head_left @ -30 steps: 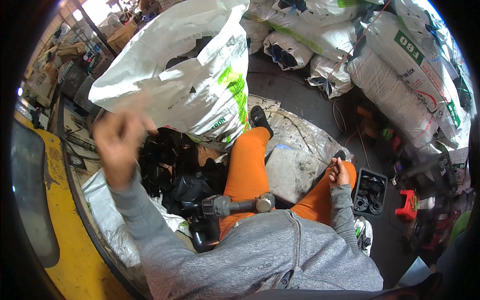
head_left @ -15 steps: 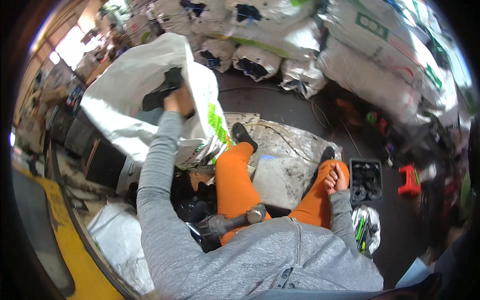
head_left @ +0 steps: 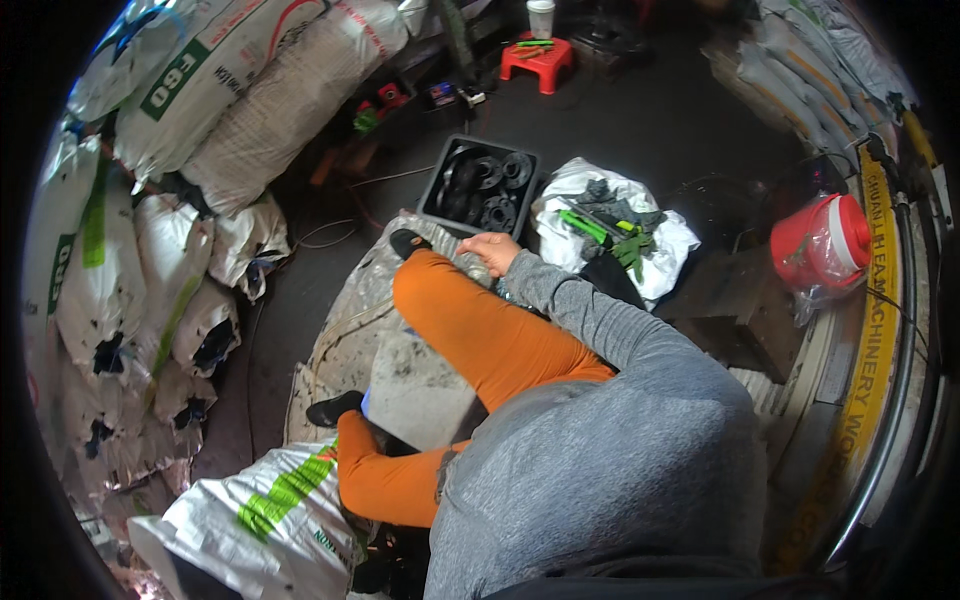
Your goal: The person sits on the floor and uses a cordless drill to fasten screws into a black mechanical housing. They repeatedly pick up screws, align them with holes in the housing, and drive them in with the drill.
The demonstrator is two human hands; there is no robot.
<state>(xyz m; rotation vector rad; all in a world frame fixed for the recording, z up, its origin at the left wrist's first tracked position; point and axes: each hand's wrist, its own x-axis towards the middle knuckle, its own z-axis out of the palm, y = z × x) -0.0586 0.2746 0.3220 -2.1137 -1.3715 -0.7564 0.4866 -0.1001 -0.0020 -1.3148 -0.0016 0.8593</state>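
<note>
My right hand (head_left: 491, 253) hovers by my right knee, beside the near edge of a black bin (head_left: 427, 207). Its fingers stretch out loosely to the left, and I see nothing held in them. Inside the bin lie several black ring-shaped plastic parts (head_left: 497, 212). Just right of the bin, an opened white sack (head_left: 678, 238) carries dark scraps and bright green pieces (head_left: 585, 226). My left hand is out of view. At the lower left stands the large white sack with a green stripe (head_left: 290, 500); its inside is mostly hidden.
A grey block (head_left: 420, 385) stands between my legs on a dirty sheet. Full white sacks (head_left: 140, 290) are stacked at the left. A red stool (head_left: 537, 65) holds a white cup (head_left: 540, 18). On the right are a red bucket (head_left: 815, 240) and a yellow machine beam (head_left: 868, 330).
My view has swung to the right, so the large sack has shifted to the lower left. My left hand, earlier inside that sack, has left view. My right hand has come near the bin.
</note>
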